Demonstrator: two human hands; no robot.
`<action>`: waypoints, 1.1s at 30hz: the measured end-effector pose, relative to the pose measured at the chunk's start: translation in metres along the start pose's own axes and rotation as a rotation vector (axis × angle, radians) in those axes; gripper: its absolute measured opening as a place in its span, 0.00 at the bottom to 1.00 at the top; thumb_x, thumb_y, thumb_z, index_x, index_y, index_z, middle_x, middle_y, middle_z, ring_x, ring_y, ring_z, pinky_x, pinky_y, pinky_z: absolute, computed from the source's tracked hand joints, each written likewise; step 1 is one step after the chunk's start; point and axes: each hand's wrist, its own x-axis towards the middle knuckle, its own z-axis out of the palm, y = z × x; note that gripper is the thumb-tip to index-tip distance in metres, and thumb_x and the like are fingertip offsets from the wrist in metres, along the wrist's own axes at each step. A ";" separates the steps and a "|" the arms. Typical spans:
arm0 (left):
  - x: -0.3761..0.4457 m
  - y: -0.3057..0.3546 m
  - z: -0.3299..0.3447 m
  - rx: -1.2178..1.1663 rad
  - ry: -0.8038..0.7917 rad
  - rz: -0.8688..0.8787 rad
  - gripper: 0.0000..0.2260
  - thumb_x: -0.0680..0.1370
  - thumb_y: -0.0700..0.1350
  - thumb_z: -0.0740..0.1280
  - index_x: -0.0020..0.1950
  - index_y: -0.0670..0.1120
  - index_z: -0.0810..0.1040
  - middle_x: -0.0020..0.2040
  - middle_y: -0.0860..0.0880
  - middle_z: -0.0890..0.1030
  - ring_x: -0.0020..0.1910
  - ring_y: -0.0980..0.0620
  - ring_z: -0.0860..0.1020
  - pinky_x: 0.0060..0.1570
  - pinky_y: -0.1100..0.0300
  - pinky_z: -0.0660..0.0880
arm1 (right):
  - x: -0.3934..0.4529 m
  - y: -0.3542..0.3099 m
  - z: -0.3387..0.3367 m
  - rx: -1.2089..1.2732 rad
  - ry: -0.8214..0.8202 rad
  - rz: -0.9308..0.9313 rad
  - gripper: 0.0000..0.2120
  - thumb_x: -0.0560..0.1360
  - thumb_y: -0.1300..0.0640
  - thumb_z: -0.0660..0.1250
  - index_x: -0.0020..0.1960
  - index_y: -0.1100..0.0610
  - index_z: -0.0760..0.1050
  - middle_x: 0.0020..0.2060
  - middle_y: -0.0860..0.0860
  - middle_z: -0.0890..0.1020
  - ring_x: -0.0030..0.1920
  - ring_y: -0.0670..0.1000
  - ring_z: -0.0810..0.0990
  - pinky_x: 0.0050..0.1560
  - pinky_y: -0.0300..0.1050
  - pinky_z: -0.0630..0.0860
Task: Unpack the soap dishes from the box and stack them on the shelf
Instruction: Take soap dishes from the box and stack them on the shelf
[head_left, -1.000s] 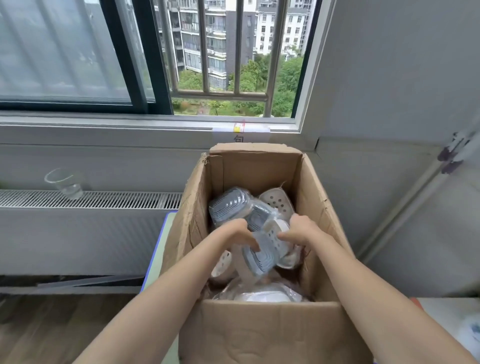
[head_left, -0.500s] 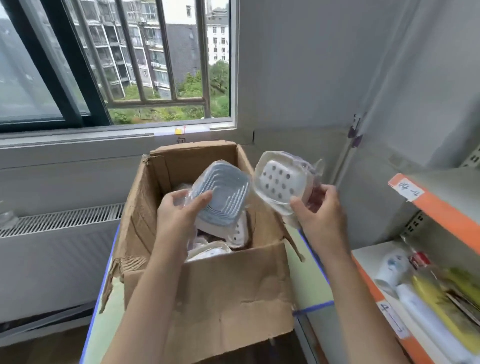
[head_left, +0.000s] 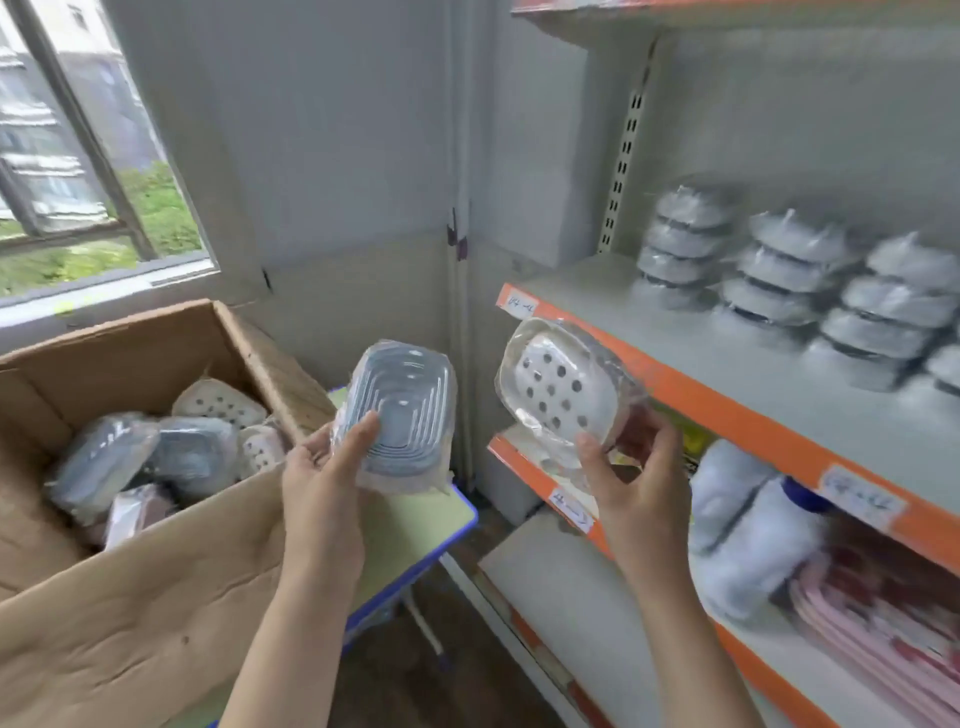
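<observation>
A person is holding two plastic-wrapped soap dishes up between a cardboard box (head_left: 156, 597) and a metal shelf (head_left: 701, 332), one dish in each hand. The left hand (head_left: 317, 478) is clamping the blue ribbed dish (head_left: 397, 415) from below, thumb pressed across its face and fingers curled behind. The right hand (head_left: 634, 478) is gripping the white perforated dish (head_left: 558, 387) by its lower edge, thumb in front, tilting the holed face toward the camera. Both dishes are being carried clear of the box and angled toward the shelf, apparently so that each can be matched to a stack of its own kind.

On the grey shelf board, several stacks of wrapped dishes (head_left: 779, 275) are already standing in rows toward the back, with bare board left nearer the orange front lip. More wrapped dishes (head_left: 171, 452) are lying jumbled inside the open box, so much of the unpacking looks to be ahead.

The box is sitting on a green worktop with a blue edge (head_left: 452, 514), just beside the shelving. Below the target board, a lower shelf is holding other packaged goods (head_left: 753, 525), too blurred to identify. A barred window (head_left: 88, 182) is letting daylight in at left, against pale grey walls.
</observation>
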 end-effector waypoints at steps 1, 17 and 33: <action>-0.003 -0.006 0.014 0.004 -0.034 -0.013 0.32 0.64 0.51 0.76 0.64 0.39 0.73 0.50 0.46 0.81 0.45 0.54 0.81 0.41 0.64 0.75 | 0.001 0.003 -0.017 -0.001 0.036 0.014 0.25 0.69 0.54 0.74 0.60 0.62 0.69 0.46 0.47 0.79 0.43 0.28 0.75 0.39 0.18 0.67; -0.096 -0.096 0.223 0.139 -0.501 -0.171 0.34 0.62 0.52 0.77 0.64 0.42 0.71 0.56 0.41 0.80 0.52 0.44 0.81 0.51 0.53 0.77 | 0.003 0.055 -0.248 -0.129 0.497 0.186 0.19 0.72 0.58 0.71 0.56 0.48 0.65 0.47 0.38 0.76 0.42 0.34 0.77 0.40 0.28 0.73; -0.059 -0.144 0.371 0.474 -0.878 -0.057 0.23 0.69 0.53 0.74 0.57 0.48 0.70 0.60 0.43 0.72 0.54 0.46 0.75 0.44 0.57 0.73 | 0.051 0.085 -0.283 -0.975 0.519 0.198 0.27 0.68 0.60 0.74 0.65 0.59 0.69 0.53 0.56 0.75 0.55 0.56 0.73 0.51 0.49 0.73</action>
